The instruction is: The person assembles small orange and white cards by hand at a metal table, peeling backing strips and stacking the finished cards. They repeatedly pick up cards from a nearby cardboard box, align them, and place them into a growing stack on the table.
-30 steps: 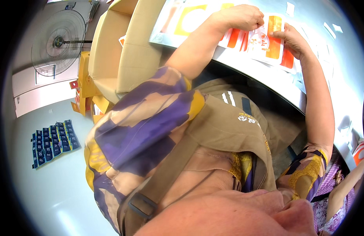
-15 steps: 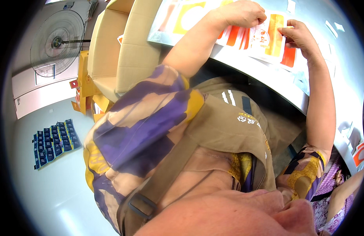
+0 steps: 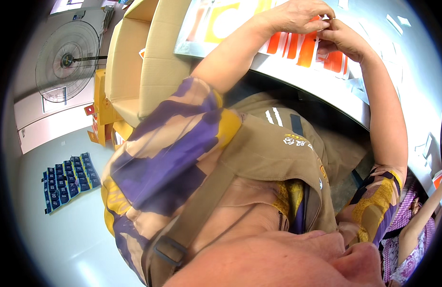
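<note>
Above the edge of a white-topped table [image 3: 273, 71], my two hands meet with their fingertips almost touching. My left hand [image 3: 302, 16] is closed, thumb against fingers, but what it pinches is too small or hidden. Beside it, my right hand [image 3: 345, 40] curls its fingers inward, and its grip cannot be made out. Orange-red and white printed paper pieces [image 3: 291, 47] lie in an overlapping row under and in front of the hands. One red-orange printed piece [image 3: 333, 62] lies just under my right hand. Left of my left forearm is a yellow and white printed sheet [image 3: 223, 19].
An open brown cardboard box [image 3: 166, 62] stands left of the table, with yellow cartons [image 3: 102, 95] behind it. Farther left are a standing fan [image 3: 66, 60] and a dark blue numbered pocket hanger [image 3: 70, 182]. Another person's arm [image 3: 421, 225] shows at the lower right.
My right hand has moved left to meet my left hand, which shifted slightly right. The yellow-orange and white printed sheet between them no longer shows there.
</note>
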The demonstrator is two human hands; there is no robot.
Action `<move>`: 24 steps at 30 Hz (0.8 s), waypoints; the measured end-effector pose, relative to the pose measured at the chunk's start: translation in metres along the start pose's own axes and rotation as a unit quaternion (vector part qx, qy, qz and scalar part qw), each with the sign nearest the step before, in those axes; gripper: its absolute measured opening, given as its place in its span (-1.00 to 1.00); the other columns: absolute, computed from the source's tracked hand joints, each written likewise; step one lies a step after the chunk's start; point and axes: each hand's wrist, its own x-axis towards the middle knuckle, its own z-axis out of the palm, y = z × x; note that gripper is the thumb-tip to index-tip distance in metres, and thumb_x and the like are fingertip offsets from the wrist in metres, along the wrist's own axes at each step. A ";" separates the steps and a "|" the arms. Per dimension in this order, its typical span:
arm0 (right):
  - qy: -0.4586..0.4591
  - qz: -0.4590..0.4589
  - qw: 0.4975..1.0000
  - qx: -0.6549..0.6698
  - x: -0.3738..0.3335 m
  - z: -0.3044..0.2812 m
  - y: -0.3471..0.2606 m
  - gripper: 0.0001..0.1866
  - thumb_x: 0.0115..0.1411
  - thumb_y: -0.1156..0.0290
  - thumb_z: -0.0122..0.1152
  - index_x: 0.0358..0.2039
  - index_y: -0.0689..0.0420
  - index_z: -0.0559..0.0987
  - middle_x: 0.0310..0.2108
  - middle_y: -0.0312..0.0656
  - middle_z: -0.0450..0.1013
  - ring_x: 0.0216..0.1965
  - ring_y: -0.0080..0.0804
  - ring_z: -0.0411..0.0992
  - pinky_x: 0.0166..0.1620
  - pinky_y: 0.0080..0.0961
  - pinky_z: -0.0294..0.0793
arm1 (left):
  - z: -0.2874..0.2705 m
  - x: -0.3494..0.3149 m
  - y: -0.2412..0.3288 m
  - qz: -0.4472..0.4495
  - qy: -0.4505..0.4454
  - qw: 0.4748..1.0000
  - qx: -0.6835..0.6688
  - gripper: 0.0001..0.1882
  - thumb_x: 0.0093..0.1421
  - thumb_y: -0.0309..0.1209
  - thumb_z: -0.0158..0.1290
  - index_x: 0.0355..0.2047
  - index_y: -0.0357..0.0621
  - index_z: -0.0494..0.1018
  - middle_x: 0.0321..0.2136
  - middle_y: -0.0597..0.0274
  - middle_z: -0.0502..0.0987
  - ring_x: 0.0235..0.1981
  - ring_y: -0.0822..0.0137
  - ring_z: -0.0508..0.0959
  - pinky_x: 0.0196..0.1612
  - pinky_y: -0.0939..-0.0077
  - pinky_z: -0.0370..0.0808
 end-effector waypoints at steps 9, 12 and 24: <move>0.087 0.095 0.939 -0.320 -0.007 -0.068 0.010 -0.63 0.24 0.20 0.13 -0.29 0.33 0.55 -0.45 -0.01 0.57 -0.53 -0.37 0.59 -0.49 -0.57 0.58 | 0.019 0.001 -0.037 0.117 -0.154 0.974 0.119 -0.66 0.17 -0.27 -0.03 -0.08 -0.15 0.42 -0.39 -0.06 0.53 -0.29 -0.11 0.48 -0.18 0.11 0.43; 0.167 0.117 0.927 -0.315 -0.008 -0.081 0.020 -0.55 0.25 0.07 0.12 -0.31 0.30 0.55 -0.45 0.00 0.57 -0.53 -0.35 0.59 -0.46 -0.54 0.59 | 0.029 0.000 -0.021 0.004 -0.148 0.963 0.226 -0.78 0.21 -0.29 0.03 -0.27 -0.10 0.60 -0.31 0.25 0.58 -0.16 0.29 0.50 -0.09 0.42 0.47; 0.124 0.067 0.984 -0.107 0.008 -0.043 0.029 -0.67 0.06 0.25 0.31 -0.32 0.29 0.56 -0.57 -0.25 0.46 -0.63 -0.63 0.34 -0.55 -0.79 0.28 | 0.038 -0.003 -0.027 -0.125 -0.210 0.954 0.174 -0.70 0.21 -0.19 0.03 -0.17 -0.06 0.57 -0.17 0.29 0.54 -0.06 0.28 0.43 0.03 0.37 0.41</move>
